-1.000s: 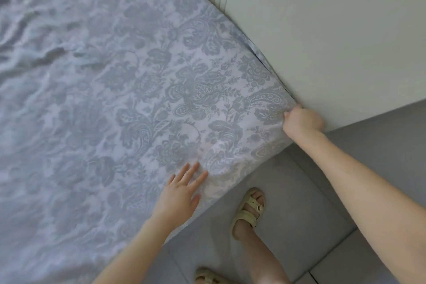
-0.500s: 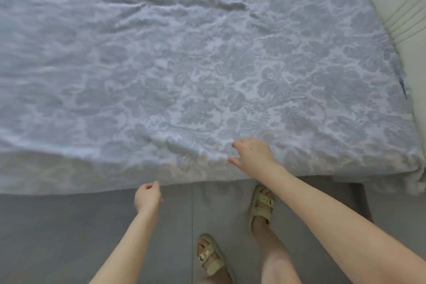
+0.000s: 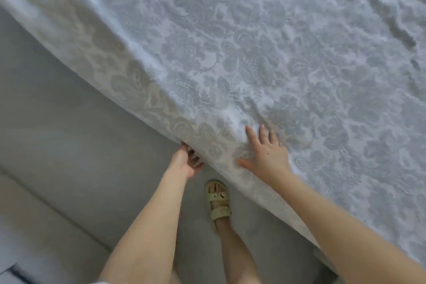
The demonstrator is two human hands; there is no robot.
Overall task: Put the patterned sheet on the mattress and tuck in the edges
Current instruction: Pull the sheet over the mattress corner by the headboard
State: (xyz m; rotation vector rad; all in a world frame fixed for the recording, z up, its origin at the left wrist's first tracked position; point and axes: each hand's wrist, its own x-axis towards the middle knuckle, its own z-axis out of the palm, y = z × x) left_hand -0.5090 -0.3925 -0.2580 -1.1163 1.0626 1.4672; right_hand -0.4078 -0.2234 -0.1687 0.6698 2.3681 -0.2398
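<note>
Tucking goes best if the right hand (image 3: 268, 157), fingers spread flat, pins the sheet (image 3: 253, 53) covering the bed while the left hand (image 3: 185, 161), fingers curled under the hanging edge at lower centre, pushes it beneath.

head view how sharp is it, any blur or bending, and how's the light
Head view: soft motion blur throughout, worst on the floor at lower left; wide-angle bending curves the edge of the sheet; light is even and dim, no glare, faint shadows in the wrinkles top right; left hand and right hand stay readable.
</note>
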